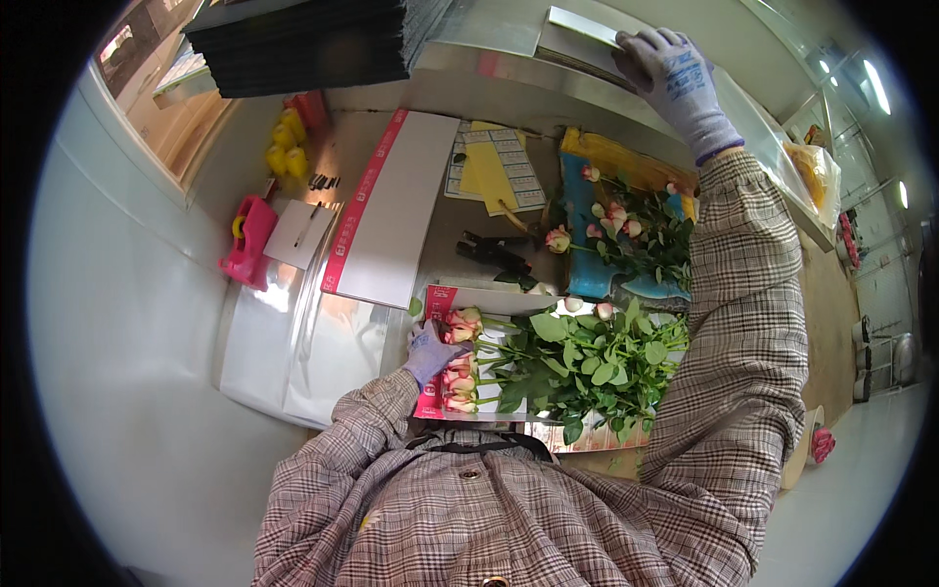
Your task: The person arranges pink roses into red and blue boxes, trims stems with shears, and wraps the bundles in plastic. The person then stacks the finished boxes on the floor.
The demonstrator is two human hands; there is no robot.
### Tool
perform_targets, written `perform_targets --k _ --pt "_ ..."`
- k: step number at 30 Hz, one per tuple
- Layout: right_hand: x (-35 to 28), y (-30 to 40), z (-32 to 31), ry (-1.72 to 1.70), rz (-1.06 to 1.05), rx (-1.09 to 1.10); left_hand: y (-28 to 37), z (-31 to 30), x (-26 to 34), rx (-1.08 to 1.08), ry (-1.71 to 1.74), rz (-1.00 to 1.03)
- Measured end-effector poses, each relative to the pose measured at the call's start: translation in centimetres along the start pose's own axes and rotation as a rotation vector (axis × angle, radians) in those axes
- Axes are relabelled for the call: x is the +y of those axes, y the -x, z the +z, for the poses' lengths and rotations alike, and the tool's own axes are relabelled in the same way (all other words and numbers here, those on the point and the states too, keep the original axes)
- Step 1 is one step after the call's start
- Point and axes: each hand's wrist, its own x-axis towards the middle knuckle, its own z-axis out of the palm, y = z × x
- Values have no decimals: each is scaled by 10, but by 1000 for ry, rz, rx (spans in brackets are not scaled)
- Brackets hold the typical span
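My left hand [430, 354], in a pale purple work glove, rests among the pink-edged cream rose blooms [461, 381]. Its thumb lies over the blooms; whether the fingers grip them is hidden. These roses lie side by side on a white wrapping sheet with a red printed border [433, 405], their leafy stems [601, 359] pointing right. My right hand [660, 62], gloved alike, reaches up to a shelf at the top right. Its fingers and thumb pinch the edge of a white sheet [583, 26] on a stack there.
More roses [616, 220] lie on a blue and yellow wrapper [583, 264]. Black-handled pruning shears [493, 252] sit nearby. Another red-bordered sheet [392, 213], a pink tape dispenser [251, 242], a pen [308, 224] and clear film [334, 359] are leftward. A dark stack [301, 48] overhangs the bench.
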Motion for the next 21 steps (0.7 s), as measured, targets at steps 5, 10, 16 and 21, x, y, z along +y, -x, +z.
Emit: perform_targets --k 5,10,16,21 --pt "-8 -7 0 -298 105 -154 1 -4 4 -45 -2 -56" --pt "-28 4 3 -216 208 -352 2 -7 5 -72 -41 -46" --pt "-13 10 3 44 78 -261 2 -6 2 -71 13 -2" --pt "-8 1 -80 -40 321 386 20 -74 35 -95 168 125"
